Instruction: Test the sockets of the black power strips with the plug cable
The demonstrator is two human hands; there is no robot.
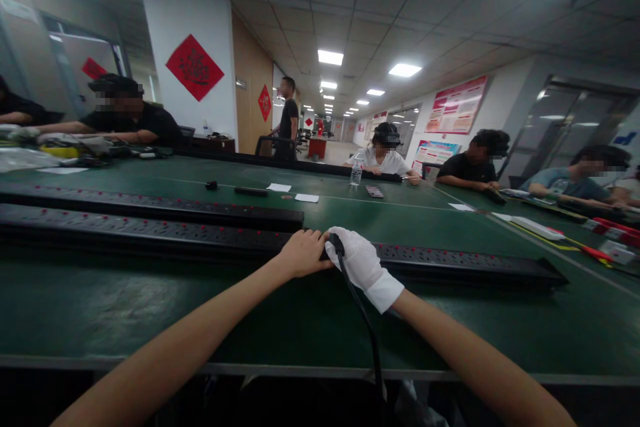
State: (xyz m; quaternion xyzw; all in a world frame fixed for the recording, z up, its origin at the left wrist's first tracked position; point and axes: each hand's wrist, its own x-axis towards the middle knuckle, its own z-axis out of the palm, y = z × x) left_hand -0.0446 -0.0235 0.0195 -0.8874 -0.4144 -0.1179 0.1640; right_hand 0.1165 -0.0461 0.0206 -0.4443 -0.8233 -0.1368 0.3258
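Note:
A long black power strip (200, 240) with red marks along its top lies across the table in front of me. My left hand (303, 253), bare, rests on the strip's middle with its fingers curled over the top. Right beside it, my right hand (361, 263) wears a white glove and is closed around a black plug (336, 242) over the same strip. From the plug a black cable (369, 327) hangs down across the table's near edge. Whether the plug sits in a socket is hidden by the glove and fingers. Just behind lies a second, similar power strip (150, 200).
On the green table (440, 333) are white paper slips (307, 198), a short black bar (251, 191), a small black object (211, 185) and a water bottle (356, 170). Several people sit around it. One person (289, 110) stands farther back. Cables and gear lie at both sides.

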